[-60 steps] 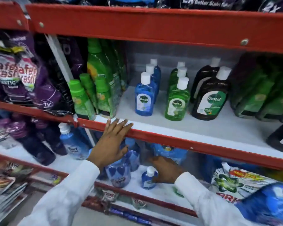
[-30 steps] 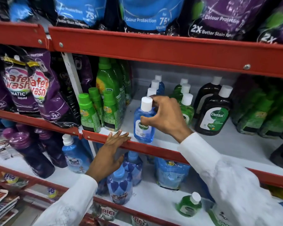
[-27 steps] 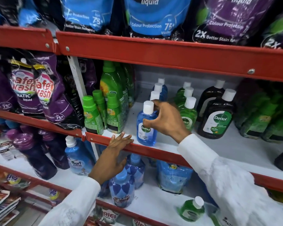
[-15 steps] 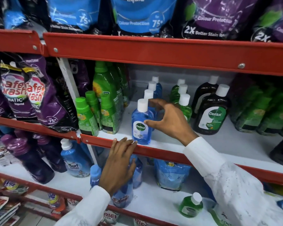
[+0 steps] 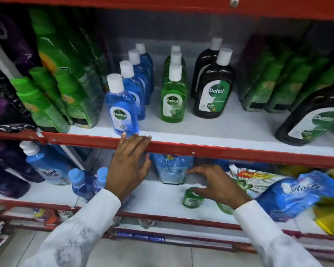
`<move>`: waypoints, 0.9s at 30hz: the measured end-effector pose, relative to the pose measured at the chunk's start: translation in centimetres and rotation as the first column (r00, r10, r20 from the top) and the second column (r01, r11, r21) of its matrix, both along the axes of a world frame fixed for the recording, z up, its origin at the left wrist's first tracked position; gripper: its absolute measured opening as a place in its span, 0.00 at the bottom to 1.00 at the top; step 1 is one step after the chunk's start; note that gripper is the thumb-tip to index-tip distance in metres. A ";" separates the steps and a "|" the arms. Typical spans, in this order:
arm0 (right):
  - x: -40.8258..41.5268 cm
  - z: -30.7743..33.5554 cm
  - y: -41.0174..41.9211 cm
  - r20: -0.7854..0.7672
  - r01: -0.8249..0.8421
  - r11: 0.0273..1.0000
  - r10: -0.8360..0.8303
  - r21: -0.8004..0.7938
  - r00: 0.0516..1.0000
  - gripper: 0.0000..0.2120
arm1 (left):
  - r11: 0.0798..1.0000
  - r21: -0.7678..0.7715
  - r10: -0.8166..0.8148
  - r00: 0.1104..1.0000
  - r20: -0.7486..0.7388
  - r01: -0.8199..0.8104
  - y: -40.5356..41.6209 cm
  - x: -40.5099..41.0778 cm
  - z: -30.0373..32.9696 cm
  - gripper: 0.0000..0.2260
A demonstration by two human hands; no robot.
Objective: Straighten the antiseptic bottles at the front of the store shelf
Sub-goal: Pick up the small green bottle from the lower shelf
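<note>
A blue antiseptic bottle (image 5: 121, 110) with a white cap stands at the front of the middle shelf, heading a row of blue ones. Beside it stand a row of green antiseptic bottles (image 5: 173, 97) and brown antiseptic bottles (image 5: 212, 87). My left hand (image 5: 128, 164) rests with its fingertips on the red shelf edge (image 5: 201, 150), just below the blue bottle, fingers apart. My right hand (image 5: 216, 185) is on the lower shelf, fingers spread over a small green bottle (image 5: 190, 199); I cannot tell whether it grips it.
Tall green bottles (image 5: 52, 87) crowd the left of the middle shelf, dark green ones (image 5: 278, 81) the right, and a large brown jug (image 5: 312, 118) leans at far right. On the lower shelf are blue detergent bottles (image 5: 46, 166), a blue pouch (image 5: 172, 168) and loose packets (image 5: 297, 191).
My right hand left the blue bottle on the middle shelf and dropped to the lower shelf by the small green bottle. The view tilted downward. My left hand stayed at the red edge.
</note>
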State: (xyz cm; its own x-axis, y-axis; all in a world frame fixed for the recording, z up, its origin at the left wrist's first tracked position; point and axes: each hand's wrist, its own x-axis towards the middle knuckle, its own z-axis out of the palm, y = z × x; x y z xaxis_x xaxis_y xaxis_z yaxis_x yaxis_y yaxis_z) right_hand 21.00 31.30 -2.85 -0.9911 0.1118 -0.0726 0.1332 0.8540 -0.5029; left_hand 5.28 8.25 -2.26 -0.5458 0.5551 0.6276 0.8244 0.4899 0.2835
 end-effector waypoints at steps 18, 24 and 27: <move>0.1 3.3 -1.2 -0.111 0.116 0.992 -0.111 0.038 0.988 0.26 | 0.996 0.057 0.068 0.994 0.082 -0.073 0.5 1.1 0.4 0.20; -0.2 15.6 -3.4 -0.506 0.087 0.986 -0.147 -0.142 0.850 0.25 | 0.996 0.035 0.071 0.989 0.127 -0.076 0.5 1.0 0.3 0.21; -2.5 19.2 -3.8 -0.611 0.087 0.991 -0.133 -0.106 0.780 0.25 | 0.997 0.031 0.067 0.991 0.116 -0.071 0.5 1.1 0.6 0.21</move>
